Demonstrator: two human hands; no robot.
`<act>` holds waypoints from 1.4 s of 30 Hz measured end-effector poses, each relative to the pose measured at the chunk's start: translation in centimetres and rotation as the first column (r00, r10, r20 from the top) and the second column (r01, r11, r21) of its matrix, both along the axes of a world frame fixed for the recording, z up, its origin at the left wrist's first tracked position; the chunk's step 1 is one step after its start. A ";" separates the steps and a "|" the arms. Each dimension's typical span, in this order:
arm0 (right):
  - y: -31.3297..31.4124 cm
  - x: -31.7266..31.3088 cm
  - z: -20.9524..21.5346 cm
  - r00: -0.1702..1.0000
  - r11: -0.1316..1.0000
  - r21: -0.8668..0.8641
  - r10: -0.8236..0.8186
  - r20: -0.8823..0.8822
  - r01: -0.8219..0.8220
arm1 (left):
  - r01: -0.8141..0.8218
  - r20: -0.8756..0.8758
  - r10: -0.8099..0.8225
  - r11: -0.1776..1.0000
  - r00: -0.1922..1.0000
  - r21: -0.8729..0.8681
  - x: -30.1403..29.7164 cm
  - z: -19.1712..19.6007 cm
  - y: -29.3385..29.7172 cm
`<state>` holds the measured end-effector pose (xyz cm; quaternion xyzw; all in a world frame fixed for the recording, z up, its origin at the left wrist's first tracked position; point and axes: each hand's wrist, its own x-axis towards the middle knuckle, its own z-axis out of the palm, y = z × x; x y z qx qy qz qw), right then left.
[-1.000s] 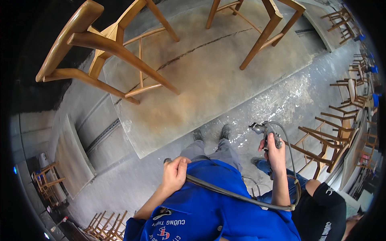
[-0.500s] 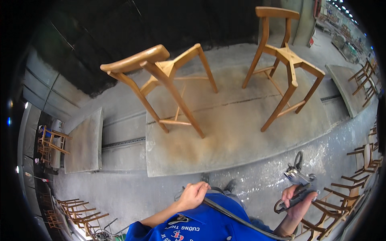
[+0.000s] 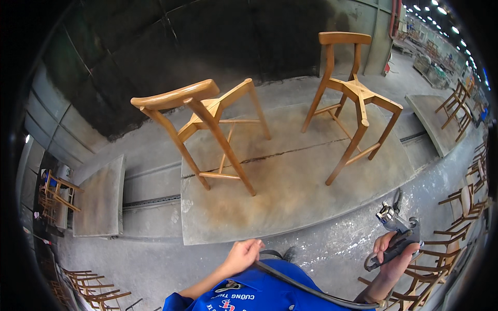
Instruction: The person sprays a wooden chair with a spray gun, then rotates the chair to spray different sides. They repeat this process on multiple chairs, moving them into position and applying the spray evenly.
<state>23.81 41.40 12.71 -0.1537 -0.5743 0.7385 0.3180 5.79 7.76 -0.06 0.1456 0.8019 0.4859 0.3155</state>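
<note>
1. The spray gun, a metal tool with a shiny nozzle cap, sits at the lower right of the view, raised above the grey floor and pointing up and to the left.
2. The right hand holds the gun by its grip, fingers closed around the handle and trigger area.
3. A dark hose runs from under the gun across the front of the blue shirt toward the left hand.
4. The left hand rests on that hose just above the shirt, fingers curled over it; how firmly it grips cannot be told.
5. Ahead of both hands lies a large flat platform, stained tan and brown.
6. Two bare wooden chair frames stand on it: the left chair frame is tilted with its curved backrest leaning toward the left, and the right chair frame stands upright, well apart from the first.
7. A smaller grey slab lies to the left of the platform.
8. More wooden chairs stand stacked along the right edge, just beside the gun hand.
</note>
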 end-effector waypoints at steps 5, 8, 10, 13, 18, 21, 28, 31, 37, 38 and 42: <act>-4.9 0.6 -0.3 0.998 0.994 0.092 -0.064 0.011 0.062 | -0.353 0.150 0.321 0.874 0.935 0.335 -11.8 -6.0 -7.9; -9.8 0.9 -0.9 0.997 0.993 0.105 -0.048 -0.058 0.054 | -0.577 0.146 0.562 0.755 0.814 0.309 -20.9 -8.8 -14.7; -13.1 0.7 -0.9 0.994 0.988 0.117 -0.097 -0.047 0.102 | -0.587 0.098 0.590 0.744 0.801 0.318 -27.5 -9.5 -18.6; -17.9 -1.0 -0.5 0.971 0.962 0.137 -0.239 -0.010 0.238 | -0.548 0.061 0.576 0.735 0.816 0.398 -38.6 -8.1 -21.5; -25.3 -3.7 1.5 0.917 0.897 0.201 -0.399 -0.012 0.394 | -0.520 0.133 0.589 0.558 0.797 0.647 -54.3 -3.6 -17.0; -28.4 -4.5 2.7 0.890 0.864 0.225 -0.454 -0.034 0.450 | -0.402 0.200 0.377 0.594 0.904 0.697 -55.2 -2.4 -14.7; -31.8 -6.3 3.6 0.849 0.814 0.244 -0.512 -0.128 0.528 | -0.257 -0.330 0.564 0.721 0.757 0.644 -42.7 -3.7 -16.8; -32.0 -7.0 5.4 0.916 0.863 0.309 -0.390 -0.100 0.401 | -0.350 -0.425 0.687 0.692 0.590 0.632 -40.1 -3.0 -17.4; -32.7 -11.8 9.9 0.927 0.804 0.486 -0.204 -0.314 0.342 | -0.464 -0.343 0.791 0.585 0.506 0.665 -46.0 2.3 -15.5; -33.3 -12.8 10.5 0.908 0.785 0.497 -0.193 -0.372 0.370 | -0.496 -0.336 0.800 0.580 0.498 0.646 -47.3 2.9 -15.4; -36.9 -17.4 11.8 0.843 0.682 0.569 -0.134 -0.520 0.459 | -0.526 -0.425 0.799 0.600 0.425 0.603 -50.7 4.0 -15.6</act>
